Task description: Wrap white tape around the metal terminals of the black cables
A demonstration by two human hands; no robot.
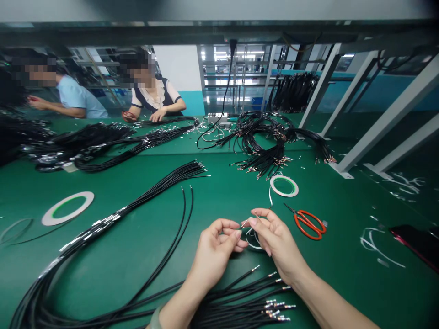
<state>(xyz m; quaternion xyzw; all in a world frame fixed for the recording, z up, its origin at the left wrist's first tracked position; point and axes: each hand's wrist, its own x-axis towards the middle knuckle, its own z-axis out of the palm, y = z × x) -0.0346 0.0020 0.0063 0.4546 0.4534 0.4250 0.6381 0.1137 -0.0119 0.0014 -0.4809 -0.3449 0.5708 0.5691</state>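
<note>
My left hand (214,249) and my right hand (276,237) meet over the green table (343,274), fingers pinched together on the end of a thin black wire (244,224). A white strip of tape (252,240) curls between them and trails up toward a small tape roll (284,186). Below my wrists lies a bundle of black wires with metal terminals (254,301). Two loose black wires (187,214) run away to the left of my left hand.
Orange-handled scissors (308,223) lie right of my right hand. A larger tape ring (67,208) sits far left. A long wire bundle (113,219) crosses the table. More wire piles (267,141) lie at the back. Two other people (156,98) work across the table. A dark phone (416,242) lies at right.
</note>
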